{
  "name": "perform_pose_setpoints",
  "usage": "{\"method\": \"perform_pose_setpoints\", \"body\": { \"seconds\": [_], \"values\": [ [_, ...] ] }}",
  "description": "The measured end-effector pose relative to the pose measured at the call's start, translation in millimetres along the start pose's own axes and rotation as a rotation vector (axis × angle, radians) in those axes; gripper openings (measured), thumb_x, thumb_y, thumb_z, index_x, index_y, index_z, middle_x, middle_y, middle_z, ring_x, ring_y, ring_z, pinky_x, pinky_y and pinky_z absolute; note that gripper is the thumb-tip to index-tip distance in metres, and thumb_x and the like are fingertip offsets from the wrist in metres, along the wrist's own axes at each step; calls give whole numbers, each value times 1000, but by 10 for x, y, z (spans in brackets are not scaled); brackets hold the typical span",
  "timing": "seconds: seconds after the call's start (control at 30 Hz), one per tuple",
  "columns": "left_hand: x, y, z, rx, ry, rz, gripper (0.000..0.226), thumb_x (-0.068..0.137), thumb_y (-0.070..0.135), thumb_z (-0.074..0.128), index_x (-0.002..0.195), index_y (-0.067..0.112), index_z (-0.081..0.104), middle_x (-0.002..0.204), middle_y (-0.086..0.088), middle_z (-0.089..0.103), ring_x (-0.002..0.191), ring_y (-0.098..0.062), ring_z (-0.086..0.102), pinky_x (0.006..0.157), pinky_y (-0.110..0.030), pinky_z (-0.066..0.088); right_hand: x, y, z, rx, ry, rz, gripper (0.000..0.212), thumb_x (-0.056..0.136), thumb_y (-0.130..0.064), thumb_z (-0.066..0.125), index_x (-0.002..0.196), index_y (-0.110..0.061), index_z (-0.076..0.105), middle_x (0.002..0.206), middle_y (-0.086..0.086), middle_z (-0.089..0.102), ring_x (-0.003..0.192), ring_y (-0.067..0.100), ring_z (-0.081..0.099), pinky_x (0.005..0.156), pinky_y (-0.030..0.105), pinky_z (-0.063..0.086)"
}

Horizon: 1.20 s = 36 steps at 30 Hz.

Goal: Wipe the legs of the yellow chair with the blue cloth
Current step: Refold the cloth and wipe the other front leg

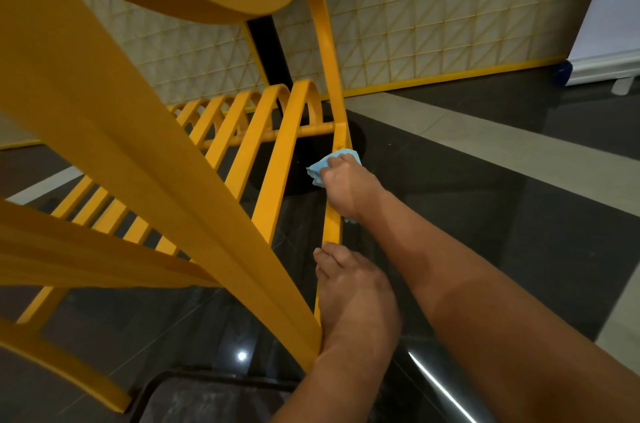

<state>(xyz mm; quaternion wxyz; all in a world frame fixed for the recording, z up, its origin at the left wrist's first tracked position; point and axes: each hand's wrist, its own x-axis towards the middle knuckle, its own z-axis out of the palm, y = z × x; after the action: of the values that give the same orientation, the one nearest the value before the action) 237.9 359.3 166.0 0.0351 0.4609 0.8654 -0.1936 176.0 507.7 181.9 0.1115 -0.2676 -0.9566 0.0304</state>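
Centre: my right hand [346,190], fingers clenching crumpled light-blue cloth [317,170] against slatted yellow chair [145,145] leg; lower centre: left hand [353,294] grasping that leg.

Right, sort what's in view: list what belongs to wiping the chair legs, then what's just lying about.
Part of the job: yellow chair; blue cloth; right hand, gripping the cloth against a leg; left hand, against the chair's frame.
Just there: patterned wall panel; black post; white stand; dark floor.
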Motion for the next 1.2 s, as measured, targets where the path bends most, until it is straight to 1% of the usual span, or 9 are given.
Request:
{"method": "perform_pose_setpoints", "body": {
  "seconds": [0.1,0.23,0.3,0.4,0.57,0.73,0.9,1.13,1.2],
  "values": [
    [21,-6,9,9,-20,-6,76,98,35,37,144,-18,10,150,-42,10,143,-52,12,119,-53,12,45,47,23,-33,-33,-10,24,94,-9,45,114,-4,58,123,17,51,114,33,44,94,42,39],
    [11,-8,-8,-6,-24,-10,77,98,36,40,145,-17,10,151,-41,11,143,-51,12,119,-52,12,3,-39,-67,-460,-82,-122,37,87,-18,64,122,-8,56,123,12,58,118,31,49,100,45,37],
    [-6,-15,-46,-52,-45,-27,79,98,36,41,146,-16,5,153,-39,6,145,-49,9,120,-49,10,8,-46,-66,-490,-76,-161,34,87,-18,65,118,-8,58,120,11,59,116,30,50,100,45,38],
    [7,-3,-74,-67,-30,-34,78,97,36,39,147,-15,7,153,-38,9,145,-48,10,120,-49,11,-7,52,-87,-241,-53,-65,24,94,-12,51,116,-8,59,119,13,55,115,30,48,92,37,39],
    [25,15,-53,-58,-28,-28,78,96,40,37,145,-16,14,151,-39,15,142,-50,13,120,-52,11,-3,139,-94,-138,-93,-54,42,93,-14,53,133,-6,44,133,11,43,122,28,43,96,37,42],
    [-34,7,-92,-191,12,-57,89,96,45,44,147,-15,2,155,-34,4,146,-47,3,121,-49,6,-156,22,-96,-305,22,-139,41,95,-15,50,134,-5,44,134,13,48,122,26,44,99,35,37],
    [-55,14,-93,-261,11,-76,89,98,40,43,146,-14,-8,157,-32,-6,147,-45,-8,120,-49,-2,-95,95,-79,-240,-25,-126,51,94,-15,53,141,-5,36,142,15,39,131,30,34,105,39,35],
    [-65,3,-50,-252,21,-71,90,97,41,42,145,-16,-9,156,-34,-5,147,-46,-7,120,-49,-1,-58,-11,-82,59,22,16,27,99,-10,34,121,-1,46,124,20,48,112,35,47,88,43,41],
    [-64,4,-44,-248,31,-69,90,97,41,42,145,-16,-9,157,-34,-5,147,-47,-6,120,-49,-1,-78,-7,-99,151,26,39,31,94,-10,44,125,-2,45,126,17,48,116,31,46,94,39,39]
  ]
}}
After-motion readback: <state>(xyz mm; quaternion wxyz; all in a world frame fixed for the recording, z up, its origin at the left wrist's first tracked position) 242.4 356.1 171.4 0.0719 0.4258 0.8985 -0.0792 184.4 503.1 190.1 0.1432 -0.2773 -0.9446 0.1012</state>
